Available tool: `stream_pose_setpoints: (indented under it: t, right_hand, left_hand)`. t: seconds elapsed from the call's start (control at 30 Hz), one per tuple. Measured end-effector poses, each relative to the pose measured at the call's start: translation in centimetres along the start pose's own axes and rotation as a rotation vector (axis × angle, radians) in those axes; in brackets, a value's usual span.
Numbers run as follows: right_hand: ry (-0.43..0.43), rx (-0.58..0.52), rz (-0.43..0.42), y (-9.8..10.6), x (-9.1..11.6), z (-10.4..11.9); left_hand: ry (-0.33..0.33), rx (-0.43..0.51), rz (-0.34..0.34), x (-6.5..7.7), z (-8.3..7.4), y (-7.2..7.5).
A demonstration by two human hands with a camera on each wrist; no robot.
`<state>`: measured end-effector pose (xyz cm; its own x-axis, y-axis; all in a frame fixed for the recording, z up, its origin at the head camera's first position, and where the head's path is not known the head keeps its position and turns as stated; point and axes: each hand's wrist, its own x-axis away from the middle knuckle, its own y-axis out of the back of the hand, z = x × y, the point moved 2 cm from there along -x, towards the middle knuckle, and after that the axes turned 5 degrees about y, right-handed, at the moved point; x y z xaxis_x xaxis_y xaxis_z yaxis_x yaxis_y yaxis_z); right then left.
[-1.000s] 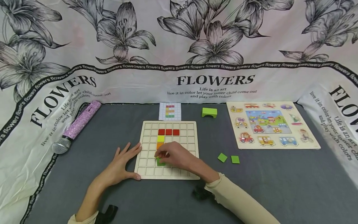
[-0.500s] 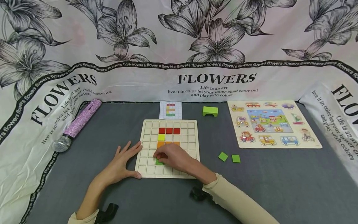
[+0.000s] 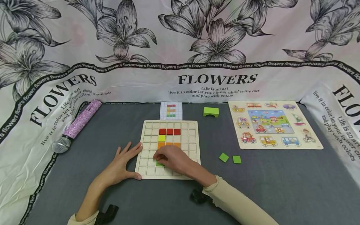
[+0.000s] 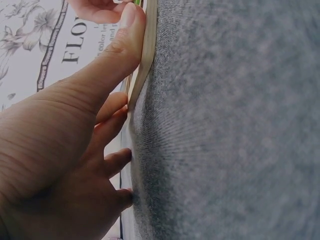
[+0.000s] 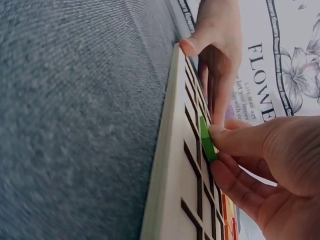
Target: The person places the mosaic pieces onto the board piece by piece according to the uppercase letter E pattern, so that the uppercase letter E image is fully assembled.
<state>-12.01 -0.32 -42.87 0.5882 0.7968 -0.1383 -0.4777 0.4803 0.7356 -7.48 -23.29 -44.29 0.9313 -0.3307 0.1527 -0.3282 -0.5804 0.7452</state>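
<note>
A pale wooden grid board (image 3: 146,171) lies flat on the grey cloth. Red tiles (image 3: 170,132) fill three cells in a row, with a yellow tile (image 3: 162,138) below the left one and orange tiles (image 3: 161,145) lower down, partly covered by my right hand (image 3: 177,159). That hand pinches a green square tile (image 5: 207,140) between thumb and fingers; in the right wrist view the tile stands tilted at the grid's dark lines. My left hand (image 3: 119,165) rests along the board's left side, fingers spread, thumb (image 4: 117,55) at the near corner.
Two loose green tiles (image 3: 237,159) lie right of the board. Behind it are a printed pattern card (image 3: 162,109) and a green arch block (image 3: 211,112). A picture puzzle board (image 3: 281,146) lies at the right, a pink glittery microphone (image 3: 81,123) at the left.
My right hand has shifted slightly left with the green tile, uncovering more of the orange row. My left hand stays in place at the board's edge.
</note>
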Motion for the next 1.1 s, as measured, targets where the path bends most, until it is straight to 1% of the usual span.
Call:
stream_pose_setpoints:
  t: [0.2,0.43,0.6,0.73,0.9,1.0,1.1]
  right_hand:
    - [0.004,-0.040,0.020,0.1,0.0,-0.1]
    - [-0.001,-0.035,0.026,0.0,0.1,-0.2]
    - [-0.008,-0.020,0.027,1.1,1.0,-0.1]
    - [-0.049,-0.025,-0.015,3.0,2.8,-1.1]
    - [-0.096,0.024,-0.090,6.3,6.4,-3.1]
    - [-0.159,0.070,-0.129,8.2,8.8,-4.3]
    - [-0.239,0.096,-0.148,9.6,11.1,-5.3]
  left_hand:
    - [-0.002,-0.002,-0.001,0.1,0.0,0.0]
    - [-0.003,-0.003,-0.001,0.0,0.0,-0.1]
    - [0.004,-0.002,-0.002,-0.1,0.1,-0.3]
    - [0.005,0.002,-0.002,-0.1,0.1,-0.3]
    - [0.003,0.000,-0.001,-0.1,0.2,-0.3]
    - [0.003,0.001,0.001,-0.1,0.2,-0.1]
    - [0.004,0.001,0.001,-0.1,0.2,0.0]
